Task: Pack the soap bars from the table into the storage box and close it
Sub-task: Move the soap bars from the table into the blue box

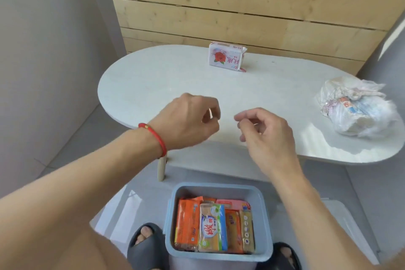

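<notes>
A pink-and-white wrapped soap bar [225, 57] with a red rose print stands on edge at the far side of the white oval table [153, 76]. On the floor between my feet sits the blue storage box [266, 223], uncovered, with several wrapped soap bars [211, 228] inside, orange and yellow-blue ones among them. My left hand [188, 118] and my right hand [265, 133] hover over the table's near edge, fingers loosely curled, holding nothing. A red cord bracelet is on my left wrist.
A crumpled white plastic bag [357, 109] with packets inside lies at the table's right end. A clear lid-like panel [350, 230] lies on the floor right of the box. Wooden plank wall behind, grey wall to the left. My dark slippers [144, 245] flank the box.
</notes>
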Demonstrator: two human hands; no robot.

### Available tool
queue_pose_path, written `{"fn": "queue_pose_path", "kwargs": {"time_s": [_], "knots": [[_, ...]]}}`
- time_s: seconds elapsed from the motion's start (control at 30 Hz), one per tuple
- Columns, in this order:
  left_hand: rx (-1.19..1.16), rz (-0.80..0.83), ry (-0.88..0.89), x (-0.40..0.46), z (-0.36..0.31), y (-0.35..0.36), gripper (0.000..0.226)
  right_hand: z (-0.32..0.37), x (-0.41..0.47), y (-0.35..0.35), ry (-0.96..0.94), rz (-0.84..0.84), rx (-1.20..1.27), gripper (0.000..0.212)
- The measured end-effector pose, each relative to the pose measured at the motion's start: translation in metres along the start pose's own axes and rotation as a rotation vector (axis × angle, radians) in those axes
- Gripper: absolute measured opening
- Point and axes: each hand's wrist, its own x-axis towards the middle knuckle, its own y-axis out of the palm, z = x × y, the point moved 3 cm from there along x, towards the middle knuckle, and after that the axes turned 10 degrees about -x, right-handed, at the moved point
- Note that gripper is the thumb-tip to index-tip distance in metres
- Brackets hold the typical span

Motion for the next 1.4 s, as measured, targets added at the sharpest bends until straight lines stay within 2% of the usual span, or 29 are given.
{"fn": "queue_pose_path", "kwargs": {"time_s": [0.1, 0.2, 0.37, 0.43, 0.5, 0.6, 0.73, 0.97, 1.1, 1.23, 1.33, 1.4], "knots": [[-0.001, -0.137, -0.032, 0.041, 0.008, -0.012, 0.024, 0.005, 0.058, 0.004, -0.038, 0.086, -0.207, 0.020], [-0.044, -0.238, -0.118, 0.072, 0.025, -0.005, 0.031, -0.004, 0.111, 0.013, -0.117, 0.180, -0.483, 0.037], [-0.031, -0.319, -0.193, 0.099, 0.039, 0.006, 0.041, 0.002, 0.190, 0.035, -0.254, 0.094, -0.668, 0.061], [-0.010, -0.340, -0.190, 0.103, 0.044, 0.005, 0.043, 0.007, 0.217, 0.052, -0.289, 0.113, -0.751, 0.069], [0.000, -0.366, -0.186, 0.104, 0.049, 0.002, 0.044, 0.007, 0.235, 0.068, -0.260, 0.153, -0.792, 0.068], [0.004, -0.380, -0.169, 0.102, 0.052, -0.001, 0.046, 0.006, 0.244, 0.081, -0.185, 0.079, -0.808, 0.048], [0.027, -0.355, -0.132, 0.096, 0.054, 0.001, 0.047, 0.001, 0.229, 0.079, -0.163, 0.078, -0.753, 0.037], [0.033, -0.241, -0.062, 0.068, 0.050, 0.009, 0.051, -0.009, 0.140, 0.033, -0.285, 0.116, -0.664, 0.029], [0.026, -0.150, -0.008, 0.045, 0.031, 0.010, 0.047, -0.013, 0.081, 0.006, -0.369, 0.102, -0.633, 0.033], [0.142, -0.038, 0.141, 0.006, 0.008, 0.019, 0.036, -0.016, 0.033, -0.018, -0.447, 0.220, -0.629, 0.038], [0.117, 0.022, 0.193, -0.023, 0.003, 0.024, 0.028, -0.024, -0.008, -0.039, -0.549, 0.265, -0.583, 0.039], [0.120, 0.133, 0.180, -0.038, 0.008, 0.034, 0.025, -0.038, -0.033, -0.045, -0.571, 0.302, -0.583, 0.040]]}}
